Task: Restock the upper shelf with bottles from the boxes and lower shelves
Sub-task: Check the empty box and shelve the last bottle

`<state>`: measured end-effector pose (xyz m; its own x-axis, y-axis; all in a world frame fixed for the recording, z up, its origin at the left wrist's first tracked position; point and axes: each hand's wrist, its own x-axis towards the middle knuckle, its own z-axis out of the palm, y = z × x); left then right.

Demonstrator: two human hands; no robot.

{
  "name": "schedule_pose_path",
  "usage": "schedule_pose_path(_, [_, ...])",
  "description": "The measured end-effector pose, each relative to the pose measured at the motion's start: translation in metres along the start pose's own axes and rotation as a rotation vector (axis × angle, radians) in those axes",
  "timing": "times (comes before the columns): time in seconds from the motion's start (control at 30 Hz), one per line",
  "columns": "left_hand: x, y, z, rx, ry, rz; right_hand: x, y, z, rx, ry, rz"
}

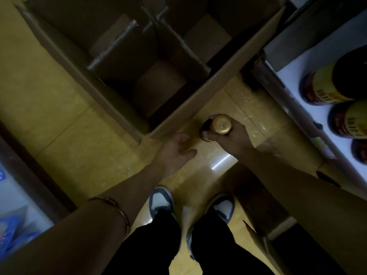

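A: Looking down, what does the right hand [228, 136] have?

B: It grips a bottle [217, 127] by the neck, fingers curled round it just under the gold cap. The bottle is upright and seen from above, over the yellow tiled floor [65, 135], just beside the near corner of the cardboard box [224, 70].

A: And the left hand [174, 150]?

B: Released, fingers loose and slightly spread, holding nothing. It hangs near the same box corner, just left of the bottle and not touching it. A thin bangle [117, 208] sits on that forearm.

A: What's in the box?

B: Cardboard dividers [117, 46] splitting it into compartments; the ones in view are dark, with bare bottoms showing.

A: Anything on the right?

B: A white shelf [294, 76] with dark bottles [327, 84] bearing yellow and red labels, well apart from the held one. Two blue and white shoes [160, 199] stand on the floor below the hands
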<state>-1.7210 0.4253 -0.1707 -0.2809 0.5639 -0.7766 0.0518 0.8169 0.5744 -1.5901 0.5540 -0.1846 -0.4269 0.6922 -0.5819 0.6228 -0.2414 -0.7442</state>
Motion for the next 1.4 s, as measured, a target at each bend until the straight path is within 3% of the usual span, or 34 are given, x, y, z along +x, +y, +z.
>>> schedule_pose_path(0.27, [-0.109,0.088,-0.024,-0.049,-0.104,0.049,-0.097,-0.113,-0.088,-0.164,-0.125,-0.069])
schedule_pose_path(0.43, [-0.187,0.152,-0.05,0.04,-0.159,0.141,-0.165,-0.211,-0.143,-0.249,-0.168,-0.133])
schedule_pose_path(0.7, [-0.309,0.259,-0.073,0.091,-0.103,0.365,-0.281,-0.361,-0.224,-0.258,-0.097,-0.311])
schedule_pose_path(1.03, [-0.408,0.371,-0.095,0.117,-0.12,0.796,-0.412,-0.493,-0.294,-0.325,0.147,-0.471])
schedule_pose_path(1.4, [-0.471,0.46,-0.111,0.132,-0.208,1.049,-0.513,-0.567,-0.342,-0.203,0.449,-0.47])
